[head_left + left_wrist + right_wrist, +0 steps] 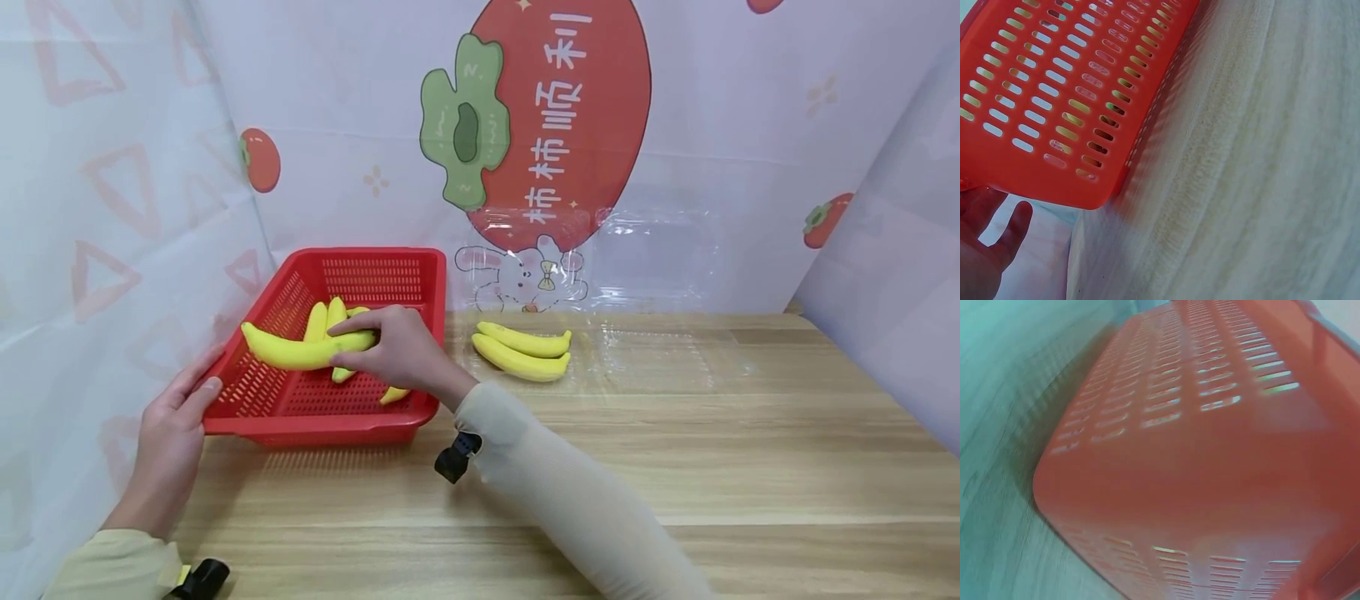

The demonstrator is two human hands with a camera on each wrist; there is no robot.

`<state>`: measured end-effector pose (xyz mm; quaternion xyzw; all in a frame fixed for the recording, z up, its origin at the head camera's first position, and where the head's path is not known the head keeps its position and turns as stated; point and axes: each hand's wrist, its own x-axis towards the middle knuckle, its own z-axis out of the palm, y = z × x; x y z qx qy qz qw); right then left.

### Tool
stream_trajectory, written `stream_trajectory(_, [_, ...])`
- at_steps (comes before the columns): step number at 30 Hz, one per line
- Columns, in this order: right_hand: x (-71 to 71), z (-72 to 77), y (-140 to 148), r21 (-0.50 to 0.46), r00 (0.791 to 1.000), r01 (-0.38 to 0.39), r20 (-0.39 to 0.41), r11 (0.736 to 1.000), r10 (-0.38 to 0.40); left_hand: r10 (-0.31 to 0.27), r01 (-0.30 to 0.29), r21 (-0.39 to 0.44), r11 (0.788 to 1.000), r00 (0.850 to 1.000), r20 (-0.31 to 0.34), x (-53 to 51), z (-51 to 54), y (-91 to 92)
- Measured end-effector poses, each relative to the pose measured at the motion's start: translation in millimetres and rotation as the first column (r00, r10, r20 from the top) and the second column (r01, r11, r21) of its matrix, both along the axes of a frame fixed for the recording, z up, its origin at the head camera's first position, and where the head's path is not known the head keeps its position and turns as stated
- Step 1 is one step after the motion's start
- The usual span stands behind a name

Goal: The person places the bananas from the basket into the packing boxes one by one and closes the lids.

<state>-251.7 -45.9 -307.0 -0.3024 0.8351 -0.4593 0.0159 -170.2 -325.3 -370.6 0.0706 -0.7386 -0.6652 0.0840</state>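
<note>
One yellow banana [288,352] is poised above the red basket [300,428] near the tabletop's [787,467] left edge. The right hand [401,346] pinches it near one end between thumb and fingers; the left hand [174,421] grips the basket's near left corner, thumb on the rim. More bananas [318,321] lie inside, and two other bananas [517,360] lie towards the tabletop's back edge, in or beside clear plastic packaging [652,358]; I cannot tell which. Such fruit is probably light and fairly firm, its smooth skin perhaps slippery and easily bruised; a gentle hold at mid-curve should balance it best. The basket looks light and slightly flexible, best taken by its rim.
</note>
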Motion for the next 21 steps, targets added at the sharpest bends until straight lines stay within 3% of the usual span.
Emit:
stream_trajectory(9, [-0.4, -2.2, 9, -0.181, 0.999, 0.021, 0.048, 0.983, -0.013, -0.003, 0.005, 0.082, 0.997, 1.0, -0.025, -1.9, 2.1, -0.6])
stream_trajectory(21, [0.6, -6.4, 30, -0.211, 0.992, 0.012, 0.128, 0.978, 0.015, 0.006, -0.006, 0.036, 0.999, 1.0, 0.004, -0.2, 5.3, 1.9])
